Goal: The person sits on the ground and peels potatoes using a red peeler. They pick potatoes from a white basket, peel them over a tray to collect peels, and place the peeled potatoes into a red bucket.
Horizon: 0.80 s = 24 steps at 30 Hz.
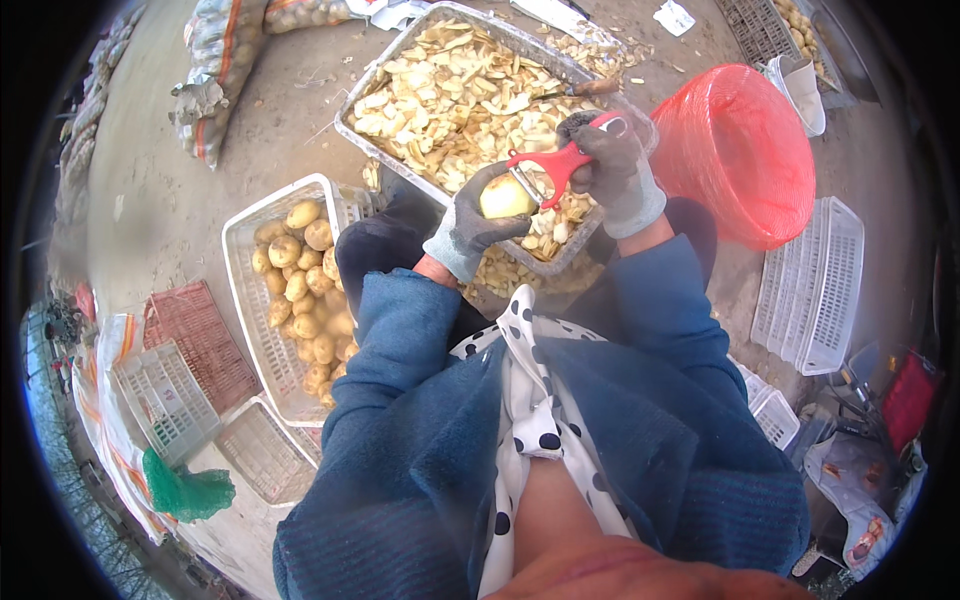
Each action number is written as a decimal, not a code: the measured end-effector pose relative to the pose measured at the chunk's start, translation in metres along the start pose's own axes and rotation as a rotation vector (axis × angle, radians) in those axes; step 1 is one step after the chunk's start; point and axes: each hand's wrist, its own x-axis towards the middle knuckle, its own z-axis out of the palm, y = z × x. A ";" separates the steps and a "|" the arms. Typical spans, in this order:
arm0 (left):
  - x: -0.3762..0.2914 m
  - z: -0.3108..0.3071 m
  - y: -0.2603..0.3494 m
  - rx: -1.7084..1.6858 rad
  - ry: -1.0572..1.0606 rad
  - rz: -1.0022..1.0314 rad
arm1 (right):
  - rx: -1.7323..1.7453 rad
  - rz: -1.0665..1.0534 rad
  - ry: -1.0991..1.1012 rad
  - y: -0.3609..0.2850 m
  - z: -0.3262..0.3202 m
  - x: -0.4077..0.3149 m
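Note:
Gloved in grey, my left hand [480, 221] is closed around a mostly peeled potato [505, 197]. My right hand [611, 169], in a matching glove, grips a red vegetable peeler [559, 163], whose metal blade lies at the potato's right side. Both hands are over the near part of a large tub [390, 159] heaped with potato peelings [457, 97]. A tool with a wooden handle [596, 87] rests on the peelings at the tub's right. To the left, a white plastic crate [251, 330] holds many unpeeled potatoes [304, 283].
Right of the tub stands a red mesh bag [739, 157], open at the top, with stacked white crates [810, 289] nearer me. Full potato sacks [225, 60] lie at the upper left. More crates [199, 341] and a green net [184, 487] are at the lower left.

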 end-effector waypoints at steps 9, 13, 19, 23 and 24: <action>-0.005 -0.019 0.032 -0.286 -0.180 0.053 | -0.472 -0.190 0.245 0.015 -0.023 0.009; 0.005 -0.005 0.004 -0.001 -0.067 -0.083 | -0.298 -0.241 -0.014 0.007 -0.006 0.001; 0.004 -0.005 -0.012 0.321 -0.052 -0.068 | 0.347 0.378 0.019 -0.013 0.026 -0.001; -0.009 -0.006 0.009 0.182 0.023 -0.045 | -0.012 0.285 0.499 0.001 -0.012 0.012; -0.010 -0.009 0.014 0.288 0.059 0.061 | 0.086 0.243 0.454 0.003 -0.020 0.011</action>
